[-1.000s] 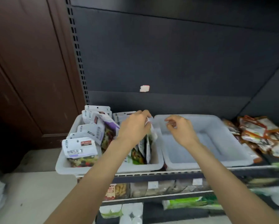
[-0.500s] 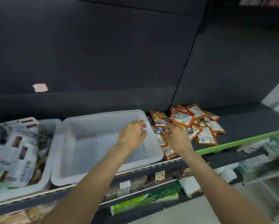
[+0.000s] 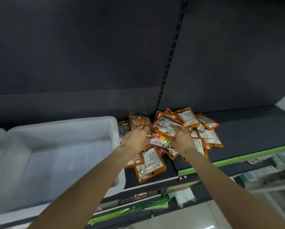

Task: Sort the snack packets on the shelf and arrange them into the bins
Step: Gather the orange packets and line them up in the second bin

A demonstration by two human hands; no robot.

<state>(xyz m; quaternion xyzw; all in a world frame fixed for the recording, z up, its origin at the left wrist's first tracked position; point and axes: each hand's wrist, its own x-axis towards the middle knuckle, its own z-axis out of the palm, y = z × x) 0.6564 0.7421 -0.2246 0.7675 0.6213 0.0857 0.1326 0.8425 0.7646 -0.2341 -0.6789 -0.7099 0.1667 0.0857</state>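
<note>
Here, two hands — left hand [image 3: 135, 138], right hand [image 3: 182, 139] — one white bin [image 3: 60, 129]

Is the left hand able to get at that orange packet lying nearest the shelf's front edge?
Probably yes. The orange packet lies face up just below the left hand, beside the white bin, with nothing on top of its front part.

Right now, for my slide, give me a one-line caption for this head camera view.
Both hands, left hand and right hand, reach into a pile of orange snack packets beside an empty white bin.
</note>
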